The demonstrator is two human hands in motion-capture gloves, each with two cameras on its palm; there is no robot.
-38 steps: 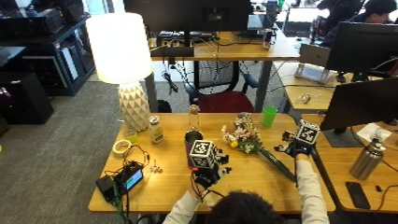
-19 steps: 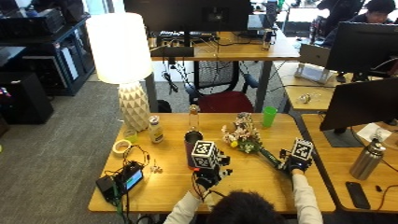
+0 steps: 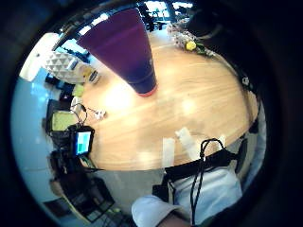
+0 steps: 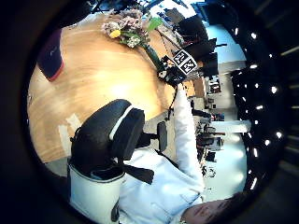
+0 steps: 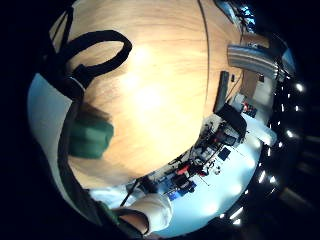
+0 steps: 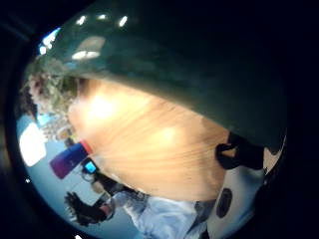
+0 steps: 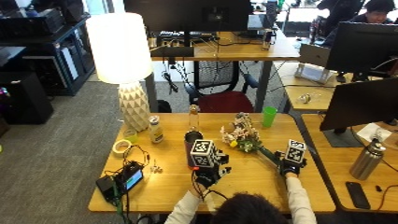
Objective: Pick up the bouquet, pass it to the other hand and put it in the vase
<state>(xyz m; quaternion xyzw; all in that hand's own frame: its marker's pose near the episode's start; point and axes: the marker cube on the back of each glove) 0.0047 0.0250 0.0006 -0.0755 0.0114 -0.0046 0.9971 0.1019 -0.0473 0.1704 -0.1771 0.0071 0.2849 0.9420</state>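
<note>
The bouquet (image 7: 241, 136) of pale flowers lies on the wooden table (image 7: 161, 191), its green stem (image 7: 268, 155) pointing toward me on the right. My right hand (image 7: 290, 164) sits on the stem's near end and grips it; the green stem (image 6: 189, 64) fills much of the right thumb side palm view. The dark vase (image 7: 190, 143) stands upright left of the flowers, partly hidden behind my left hand (image 7: 208, 173). That hand hovers just in front of the vase with relaxed fingers and holds nothing. Its palm views show the vase (image 3: 125, 47) and the flowers (image 4: 124, 25).
A white lamp (image 7: 124, 60) stands at the back left, with two bottles (image 7: 155, 129) near it. A green cup (image 7: 268, 116) is behind the bouquet. A tape roll (image 7: 121, 147) and a small device with cables (image 7: 121, 182) lie at the left. A metal flask (image 7: 364, 161) stands on the right desk.
My right hand has moved toward me along the stem and come down on its near end. The left hand and the vase have stayed put.
</note>
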